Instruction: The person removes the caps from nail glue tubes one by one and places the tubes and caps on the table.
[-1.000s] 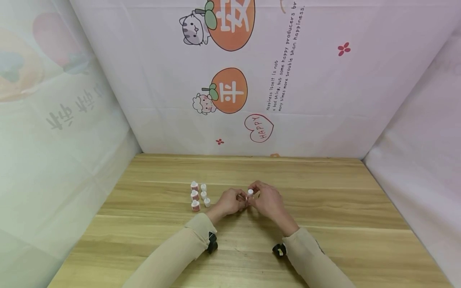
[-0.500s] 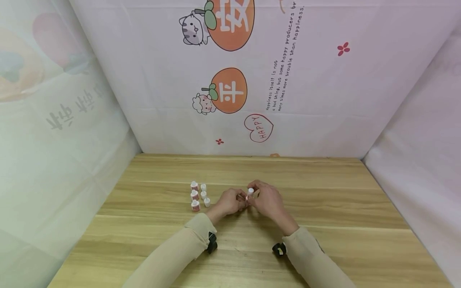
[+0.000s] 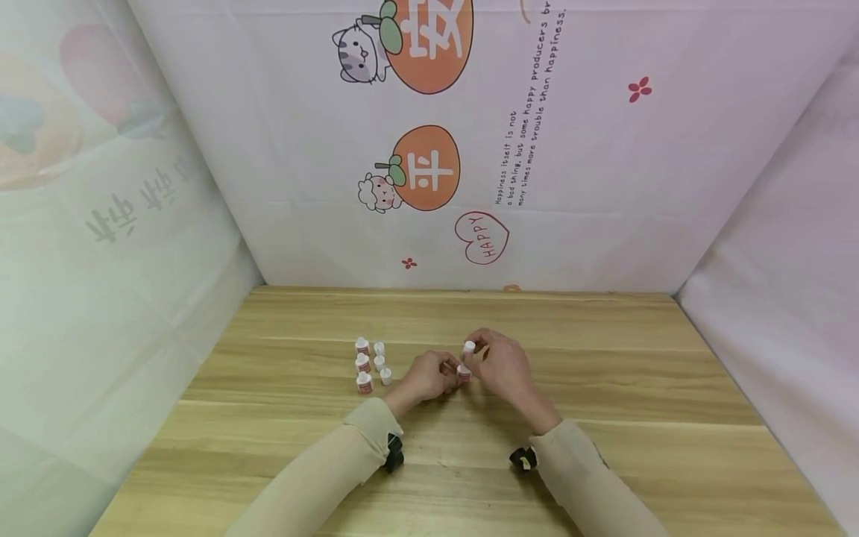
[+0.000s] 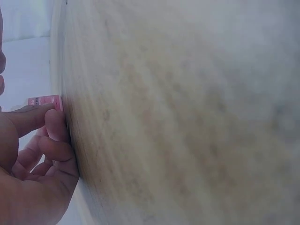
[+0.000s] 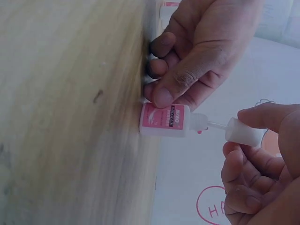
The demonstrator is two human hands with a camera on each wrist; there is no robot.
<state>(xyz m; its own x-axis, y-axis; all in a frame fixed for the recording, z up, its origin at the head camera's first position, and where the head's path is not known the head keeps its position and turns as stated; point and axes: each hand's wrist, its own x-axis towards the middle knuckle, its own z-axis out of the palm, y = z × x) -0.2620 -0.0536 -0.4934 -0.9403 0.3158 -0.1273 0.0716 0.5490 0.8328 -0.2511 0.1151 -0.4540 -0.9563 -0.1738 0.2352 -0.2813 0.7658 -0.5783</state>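
My left hand (image 3: 431, 375) pinches a small white nail glue bottle (image 5: 164, 119) with a pink label, upright on the table. Its thumb lies against the bottle's side in the right wrist view. Between thumb and fingers of my right hand (image 3: 502, 367) is a white brush cap (image 5: 243, 132), held just above the bottle's neck. A thin pale stem (image 5: 217, 125) runs from the cap down to the bottle's opening. In the left wrist view only part of the pink label (image 4: 44, 100) shows past the fingers.
Left of the hands, three similar bottles (image 3: 365, 384) stand in a row on the wooden table (image 3: 604, 373). Three small white caps (image 3: 385, 377) are lined up beside them. A printed white cloth (image 3: 570, 246) rises behind the table's far edge, with more cloth at both sides.
My right hand has risen slightly, lifting the brush cap off the bottle, whose neck and label now show below it. The left hand stays in place.
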